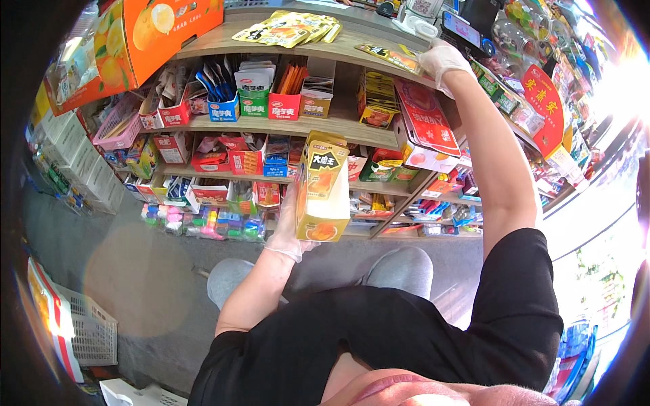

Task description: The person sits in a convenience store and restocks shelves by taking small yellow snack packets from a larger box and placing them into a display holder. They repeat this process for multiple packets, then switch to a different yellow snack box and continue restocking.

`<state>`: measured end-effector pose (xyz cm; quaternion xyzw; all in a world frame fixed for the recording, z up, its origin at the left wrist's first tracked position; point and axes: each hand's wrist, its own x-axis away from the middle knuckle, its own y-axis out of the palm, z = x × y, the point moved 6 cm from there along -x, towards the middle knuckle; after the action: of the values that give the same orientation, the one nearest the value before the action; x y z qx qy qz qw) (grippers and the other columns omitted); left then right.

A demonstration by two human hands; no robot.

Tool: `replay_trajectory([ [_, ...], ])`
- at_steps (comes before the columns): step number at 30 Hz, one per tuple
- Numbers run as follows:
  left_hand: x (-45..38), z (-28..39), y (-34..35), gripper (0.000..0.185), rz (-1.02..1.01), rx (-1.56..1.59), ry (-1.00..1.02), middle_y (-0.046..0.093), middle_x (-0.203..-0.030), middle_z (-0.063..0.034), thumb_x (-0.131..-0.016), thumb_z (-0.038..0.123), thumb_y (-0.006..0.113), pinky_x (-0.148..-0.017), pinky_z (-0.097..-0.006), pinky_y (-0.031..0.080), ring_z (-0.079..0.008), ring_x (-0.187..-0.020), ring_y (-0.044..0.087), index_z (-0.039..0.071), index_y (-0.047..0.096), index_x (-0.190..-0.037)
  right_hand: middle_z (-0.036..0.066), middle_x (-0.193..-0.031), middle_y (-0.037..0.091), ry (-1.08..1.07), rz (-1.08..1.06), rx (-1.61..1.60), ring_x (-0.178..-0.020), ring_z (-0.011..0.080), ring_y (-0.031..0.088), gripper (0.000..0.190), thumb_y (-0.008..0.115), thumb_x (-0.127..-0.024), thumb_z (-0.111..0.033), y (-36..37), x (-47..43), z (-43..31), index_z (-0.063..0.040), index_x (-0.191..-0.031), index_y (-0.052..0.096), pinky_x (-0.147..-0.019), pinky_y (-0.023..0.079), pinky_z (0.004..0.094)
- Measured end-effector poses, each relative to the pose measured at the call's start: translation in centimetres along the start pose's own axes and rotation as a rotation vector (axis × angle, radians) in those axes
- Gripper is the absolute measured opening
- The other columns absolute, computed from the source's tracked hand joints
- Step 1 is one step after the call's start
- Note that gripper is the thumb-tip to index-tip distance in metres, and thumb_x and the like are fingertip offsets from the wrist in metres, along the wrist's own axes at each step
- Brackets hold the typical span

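Note:
My left hand (288, 229), in a clear plastic glove, holds a gold-and-white cardboard display box (325, 193) upright in front of the shelves; its fingers are mostly hidden behind the box. My right hand (443, 63), gloved the same way, is stretched out to the wooden top shelf, its fingers at the end of some yellow snack packets (391, 57) lying there; whether it grips them is hard to tell. A pile of similar yellow packets (292, 28) lies further left on the same shelf.
Below, a wooden shelf (264, 127) carries small snack boxes, among them a yellow box of packets (378, 99) and a red flat package (426, 116). An orange fruit carton (147, 40) stands upper left. A payment device (462, 30) is at the back right. A white plastic basket (91, 330) sits lower left.

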<state>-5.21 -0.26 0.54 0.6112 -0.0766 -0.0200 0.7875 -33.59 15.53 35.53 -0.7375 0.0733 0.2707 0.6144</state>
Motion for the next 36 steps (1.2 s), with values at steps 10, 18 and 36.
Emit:
replay_trajectory([
  [10, -0.4, 0.0, 0.3, 0.073, -0.054, -0.047, 0.013, 0.073, -0.132, -0.0147, -0.108, 0.07, 0.04, -0.086, -0.0577, 0.065, -0.0367, -0.107, 0.077, 0.014, 0.056, -0.153, 0.014, -0.158, 0.059, -0.213, -0.51, 0.011, -0.141, 0.0326, 0.058, 0.08, 0.084, -0.086, -0.039, 1.2, -0.2, -7.9, -0.013, -0.156, 0.057, -0.114, 0.049, 0.0465],
  [18, -0.3, 0.7, 0.7, 0.076, -0.093, 0.076, 0.017, 0.072, -0.134, -0.0173, -0.106, 0.07, 0.045, -0.087, -0.0583, 0.065, -0.0381, -0.11, 0.076, 0.013, 0.053, -0.156, 0.013, -0.146, 0.068, -0.192, -0.4, 0.159, -0.131, 0.0334, 0.065, 0.072, 0.088, -0.082, -0.043, 0.5, -2.4, -8.0, -0.014, -0.145, 0.069, -0.107, 0.053, 0.0468],
  [36, 0.3, 0.8, 0.3, 0.074, -0.042, 0.075, 0.028, 0.073, -0.126, -0.0222, -0.107, 0.068, 0.043, -0.083, -0.0582, 0.066, -0.0419, -0.103, 0.076, 0.009, 0.059, -0.148, 0.006, -0.1, 0.076, -0.44, -0.571, -1.31, -0.09, 0.0148, 0.071, 0.033, 0.081, -0.094, -0.012, 1.2, 15.7, -11.3, -0.005, -0.125, 0.071, -0.079, 0.056, 0.0312],
])
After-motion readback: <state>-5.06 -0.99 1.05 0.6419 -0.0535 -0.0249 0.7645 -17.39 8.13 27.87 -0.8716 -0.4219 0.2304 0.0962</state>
